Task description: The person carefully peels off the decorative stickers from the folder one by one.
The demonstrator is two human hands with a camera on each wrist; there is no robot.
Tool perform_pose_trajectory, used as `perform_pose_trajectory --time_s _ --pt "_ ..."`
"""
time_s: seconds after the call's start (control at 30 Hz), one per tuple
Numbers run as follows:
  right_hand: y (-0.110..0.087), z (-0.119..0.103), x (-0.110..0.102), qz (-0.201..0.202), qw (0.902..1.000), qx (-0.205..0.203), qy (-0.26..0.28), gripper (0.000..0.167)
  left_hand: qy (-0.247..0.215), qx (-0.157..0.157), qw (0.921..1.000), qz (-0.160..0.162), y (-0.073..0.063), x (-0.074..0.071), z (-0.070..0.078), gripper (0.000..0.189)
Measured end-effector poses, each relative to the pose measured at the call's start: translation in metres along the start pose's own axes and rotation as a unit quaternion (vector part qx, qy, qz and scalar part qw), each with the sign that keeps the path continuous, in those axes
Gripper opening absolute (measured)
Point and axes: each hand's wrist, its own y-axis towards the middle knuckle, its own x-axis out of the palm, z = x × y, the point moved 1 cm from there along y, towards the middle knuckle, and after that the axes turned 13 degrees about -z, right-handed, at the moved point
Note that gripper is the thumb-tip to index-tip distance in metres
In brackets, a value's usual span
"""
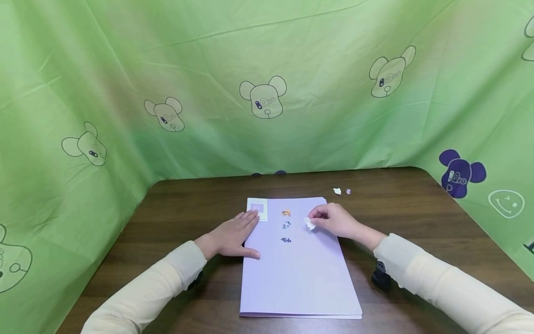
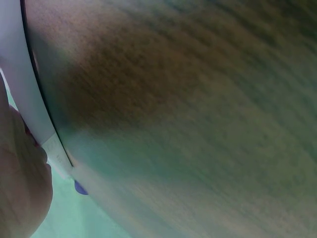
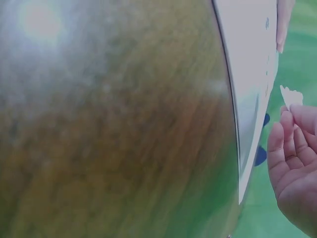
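A pale lilac stack of paper [image 1: 300, 278] lies on the table, with a column of small stickers on it: an orange one [image 1: 286, 213], a blue-grey one [image 1: 286, 225] and a dark purple one [image 1: 285, 240]. My left hand [image 1: 235, 234] rests flat on the stack's left edge, its fingertips over a pale label [image 1: 263, 214] at the top left corner. Between thumb and fingers, my right hand [image 1: 335, 219] pinches a small white paper piece [image 1: 309, 224] with a scalloped edge, held over the upper right of the sheet. In the right wrist view this piece [image 3: 292, 96] sticks up from the fingertips.
Behind the stack on the right, a small white scrap [image 1: 337, 191] and a tiny purple piece [image 1: 348, 191] lie on the brown wooden table [image 1: 187, 199]. A green curtain [image 1: 208, 139] with mouse-head prints hangs around the table's back and sides.
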Motion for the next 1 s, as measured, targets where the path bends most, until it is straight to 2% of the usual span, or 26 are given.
perform_pose_trajectory --time_s 0.27,0.6,0.83,1.0 --pt "-0.003 0.008 -0.007 0.024 0.9961 0.016 0.083 0.009 -0.003 -0.003 1.0 0.0 0.0 0.001 0.001 0.111" --pt "-0.011 0.024 -0.027 0.05 0.9916 0.038 0.113 0.017 -0.007 -0.004 1.0 -0.003 0.0 0.0 0.001 0.111" --pt "-0.019 0.04 -0.044 0.088 0.9851 0.052 0.138 0.024 -0.007 -0.003 1.0 0.0 0.001 0.001 0.001 0.111" --pt "-0.026 0.053 -0.056 0.112 0.98 0.081 0.143 0.03 -0.006 -0.004 1.0 0.0 0.001 0.002 0.001 0.111"
